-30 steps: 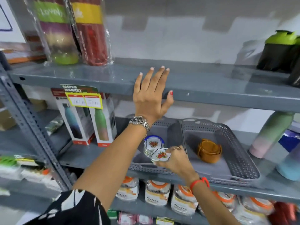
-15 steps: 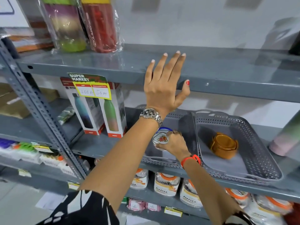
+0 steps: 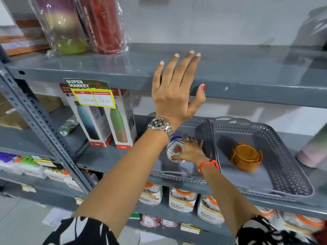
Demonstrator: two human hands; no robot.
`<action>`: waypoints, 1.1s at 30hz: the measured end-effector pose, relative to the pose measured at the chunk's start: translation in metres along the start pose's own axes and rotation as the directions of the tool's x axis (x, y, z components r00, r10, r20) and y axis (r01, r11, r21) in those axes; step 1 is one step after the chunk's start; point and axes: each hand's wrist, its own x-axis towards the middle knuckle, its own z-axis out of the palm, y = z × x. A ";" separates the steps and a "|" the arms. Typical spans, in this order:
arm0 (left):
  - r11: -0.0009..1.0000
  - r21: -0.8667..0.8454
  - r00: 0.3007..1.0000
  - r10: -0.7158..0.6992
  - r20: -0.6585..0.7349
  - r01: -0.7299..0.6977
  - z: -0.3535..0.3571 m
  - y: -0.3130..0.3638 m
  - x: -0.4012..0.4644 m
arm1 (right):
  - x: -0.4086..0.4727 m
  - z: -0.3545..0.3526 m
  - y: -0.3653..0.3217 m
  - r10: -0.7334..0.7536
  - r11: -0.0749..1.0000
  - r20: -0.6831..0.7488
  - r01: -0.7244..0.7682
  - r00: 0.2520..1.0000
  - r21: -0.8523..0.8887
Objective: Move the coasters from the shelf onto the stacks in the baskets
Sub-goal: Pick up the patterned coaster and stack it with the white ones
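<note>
A white coaster with a red flower print [image 3: 177, 149] rests on top of a stack of white coasters [image 3: 177, 160] in the left grey basket [image 3: 178, 175]. My right hand [image 3: 192, 152] is in that basket with its fingers on the flowered coaster and the stack. My left hand [image 3: 177, 92] is raised flat against the front edge of the upper shelf [image 3: 256, 89], fingers spread, holding nothing. In the right grey basket [image 3: 286, 177] stands a stack of round brown coasters [image 3: 246, 157] in a holder.
Boxed bottles [image 3: 106, 124] stand left of the baskets behind a yellow price tag [image 3: 93, 96]. Wrapped tumblers [image 3: 85, 25] sit on the upper shelf at left. A pastel bottle [image 3: 311, 151] lies at the right. Packets [image 3: 182, 200] fill the shelf below.
My right hand carried the flowered coaster deeper into the left basket and lowered it onto the white stack. My left hand stayed on the upper shelf edge. The camera moved closer.
</note>
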 end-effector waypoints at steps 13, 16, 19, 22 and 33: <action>1.000 0.001 1.000 0.005 0.004 -0.005 0.000 0.000 0.001 | 0.013 -0.002 0.008 0.014 0.971 -0.033 -0.006 0.999 0.237; 1.000 -0.004 1.000 0.001 0.018 -0.001 0.000 -0.001 0.002 | 0.014 -0.002 0.008 0.014 0.969 -0.031 -0.006 0.999 0.247; 1.000 -0.011 0.998 -0.017 0.052 0.018 -0.001 -0.001 0.002 | 0.013 -0.002 0.008 0.033 0.971 -0.032 -0.025 0.999 0.238; 0.999 -0.029 0.996 -0.016 0.088 0.018 -0.005 0.000 0.004 | 0.011 -0.002 0.006 0.034 0.968 -0.029 -0.026 0.999 0.251; 0.289 -0.427 0.432 -0.855 0.288 0.857 -0.038 0.017 -0.122 | 0.001 0.008 0.015 0.325 0.518 0.091 -0.258 0.941 0.815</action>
